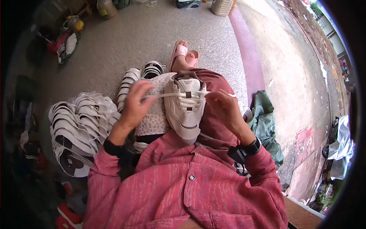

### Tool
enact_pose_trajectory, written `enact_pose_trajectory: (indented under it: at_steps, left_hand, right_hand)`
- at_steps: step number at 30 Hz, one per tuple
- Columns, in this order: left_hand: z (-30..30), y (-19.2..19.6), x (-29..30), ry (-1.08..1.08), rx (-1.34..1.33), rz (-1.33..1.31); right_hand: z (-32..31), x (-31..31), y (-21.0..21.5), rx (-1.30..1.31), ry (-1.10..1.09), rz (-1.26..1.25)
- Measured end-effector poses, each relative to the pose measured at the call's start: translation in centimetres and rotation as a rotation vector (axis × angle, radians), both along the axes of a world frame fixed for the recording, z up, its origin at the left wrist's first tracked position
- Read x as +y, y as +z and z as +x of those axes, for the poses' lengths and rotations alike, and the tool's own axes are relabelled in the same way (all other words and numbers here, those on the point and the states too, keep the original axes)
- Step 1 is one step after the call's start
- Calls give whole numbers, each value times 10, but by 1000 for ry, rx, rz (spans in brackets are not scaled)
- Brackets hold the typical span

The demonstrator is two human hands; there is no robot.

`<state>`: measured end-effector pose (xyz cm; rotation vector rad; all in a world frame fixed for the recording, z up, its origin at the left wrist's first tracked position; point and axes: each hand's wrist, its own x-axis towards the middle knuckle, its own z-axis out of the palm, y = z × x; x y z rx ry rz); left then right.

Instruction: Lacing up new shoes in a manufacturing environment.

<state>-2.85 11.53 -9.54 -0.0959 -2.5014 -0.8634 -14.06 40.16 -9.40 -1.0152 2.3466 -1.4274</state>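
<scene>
Looking down past our pink shirt (190,194), we see a white sneaker (185,108) resting on our lap, toe toward us and heel away, which puts the row of eyelets squarely between both hands. Our left hand (135,105) is raised beside the shoe with its fingers (146,89) pinched shut on one end of the white lace (173,94); our right hand (225,110) mirrors it on the other side, fingers closed on the other end, so the lace runs taut and level across the upper eyelets. Holding both ends out sideways like this seems to keep the lace flat and the two lengths even. A black band sits on each wrist. Under the sneaker a pale flowered cloth (154,114) covers the left thigh, probably to give the shoe a clean seat, while the right knee shows dark red trousers. Just beyond the knees, our feet wear pink slides (185,55) on the speckled concrete floor (137,42). To our left, near the thigh, a fanned heap of white sneakers (80,122) lies within easy reach, and two more with dark stripes (141,74) stand just past the cloth. To our right a green cloth (267,122) is crumpled on the ground. Farther off, a plastic bottle (106,8) and a woven basket (222,6) stand near the far edge.
</scene>
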Motion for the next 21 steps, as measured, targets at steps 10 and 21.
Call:
enact_pose_trajectory:
  at_steps: [10, 21]
  left_hand:
    - [-37, 3, 60, -154, -8, -142]
    - [-44, 10, 57, -169, -70, -90]
  right_hand:
    - [-15, -41, 1, 263, 149, 293]
    - [-29, -34, -5, -31, 250, 28]
